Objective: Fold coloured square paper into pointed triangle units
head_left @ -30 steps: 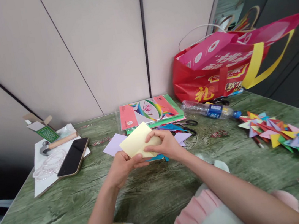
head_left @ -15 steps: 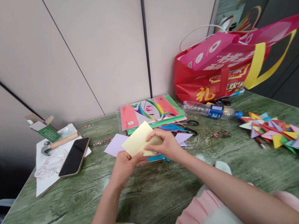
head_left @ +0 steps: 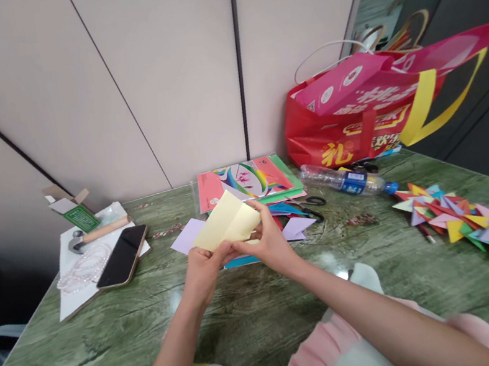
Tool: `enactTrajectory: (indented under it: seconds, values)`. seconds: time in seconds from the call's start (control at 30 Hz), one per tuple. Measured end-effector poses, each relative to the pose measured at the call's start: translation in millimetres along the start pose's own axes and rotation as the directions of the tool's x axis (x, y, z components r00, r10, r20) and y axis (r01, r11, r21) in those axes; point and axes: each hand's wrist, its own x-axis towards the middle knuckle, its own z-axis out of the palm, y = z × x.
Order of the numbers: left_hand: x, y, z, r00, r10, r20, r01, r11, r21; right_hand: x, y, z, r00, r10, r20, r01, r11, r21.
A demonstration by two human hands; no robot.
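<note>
A pale yellow sheet of paper (head_left: 224,219) with a crease is held up above the table between both hands. My left hand (head_left: 205,270) pinches its lower left edge. My right hand (head_left: 269,238) grips the right side, fingers behind the sheet and thumb at the bottom edge near the left thumb. Partly hidden behind the sheet lie a lilac paper (head_left: 187,238) and a blue paper (head_left: 242,261). To the right of my right hand are another lilac piece (head_left: 298,228) and scissors with black handles (head_left: 314,211).
A colored paper pack (head_left: 247,181) lies at the back. A red bag (head_left: 356,119), a plastic bottle (head_left: 348,180) and a row of folded paper pieces (head_left: 473,218) stand or lie right. On the left are a phone (head_left: 121,257), a hammer (head_left: 100,232) and an opened small box (head_left: 74,212).
The yellow paper has turned and shifted slightly left, showing more of its face. My right fingers have moved from its front to its right edge, and the thumbs are closer together.
</note>
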Motion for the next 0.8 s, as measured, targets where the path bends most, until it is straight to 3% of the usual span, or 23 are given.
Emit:
enactTrajectory:
  seconds: [0.43, 0.7, 0.8]
  values:
    - [-1.5, -3.3, -2.4, 1.000, -0.010, 0.022, 0.006, 0.986, 0.167, -3.4, -10.8, 6.2, 0.991, 0.135, 0.004, -0.131, 0.954, 0.271]
    - [-0.7, -5.2, -4.9, 0.997, 0.036, 0.062, -0.055, 0.940, 0.335, -0.8, 2.4, 5.3, 0.994, 0.052, -0.093, -0.048, 0.998, 0.044]
    - [-0.1, -5.4, -4.9, 0.998, 0.030, 0.047, -0.044, 0.941, 0.335, -0.7, 2.0, 5.3, 0.994, 0.082, -0.067, -0.076, 0.994, 0.081]
